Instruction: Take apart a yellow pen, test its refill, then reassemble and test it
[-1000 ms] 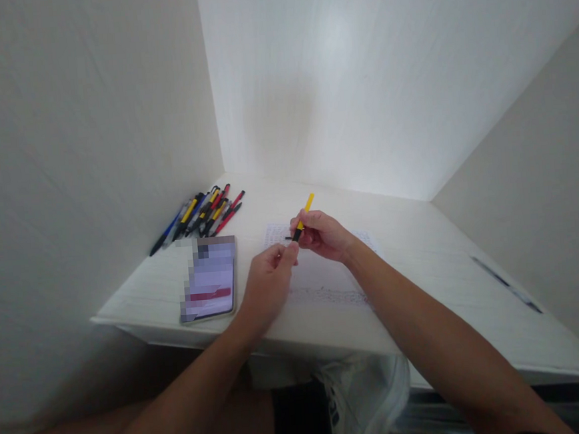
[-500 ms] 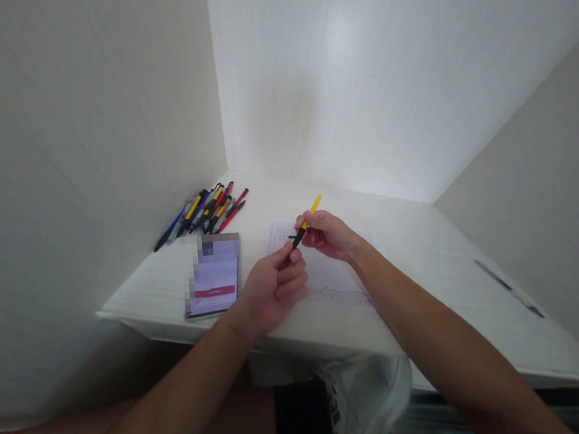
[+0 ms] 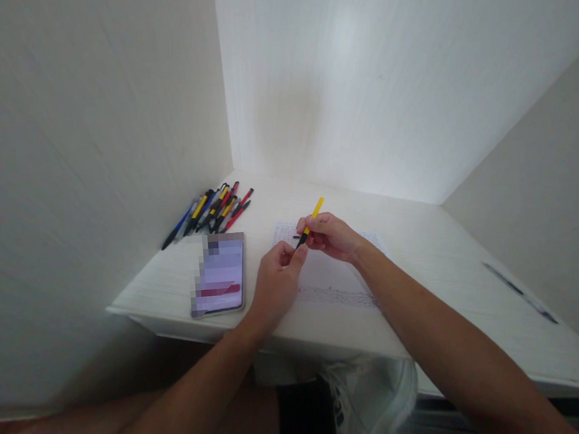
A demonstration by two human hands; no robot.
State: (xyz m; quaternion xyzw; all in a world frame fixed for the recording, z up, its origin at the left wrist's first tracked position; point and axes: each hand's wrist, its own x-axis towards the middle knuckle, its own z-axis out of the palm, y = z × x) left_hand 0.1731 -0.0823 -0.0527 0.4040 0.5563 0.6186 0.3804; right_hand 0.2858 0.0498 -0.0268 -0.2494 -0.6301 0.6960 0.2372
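Above a sheet of paper [image 3: 330, 274] with handwriting on it, both hands hold a yellow and black pen [image 3: 317, 208], tilted with its yellow end up. My right hand [image 3: 338, 235] pinches the barrel about its middle. With thumb and fingers closed, my left hand [image 3: 281, 278] grips the lower black end, hiding the tip. A small dark piece [image 3: 296, 237] sticks out beside my right fingertips; I cannot tell what it is. My forearms and hands cover part of the paper.
Several pens [image 3: 209, 210] in black, yellow, red and blue lie piled by the left wall. A phone [image 3: 221, 269] with a lit screen lies left of my left hand. Another pen [image 3: 521, 292] lies on the white desk [image 3: 434, 266] at far right. Walls enclose three sides.
My left hand has turned over and changed its hold on the pen's black end, the thumb now at the near side. My right hand keeps its pinch. The view has shifted slightly.
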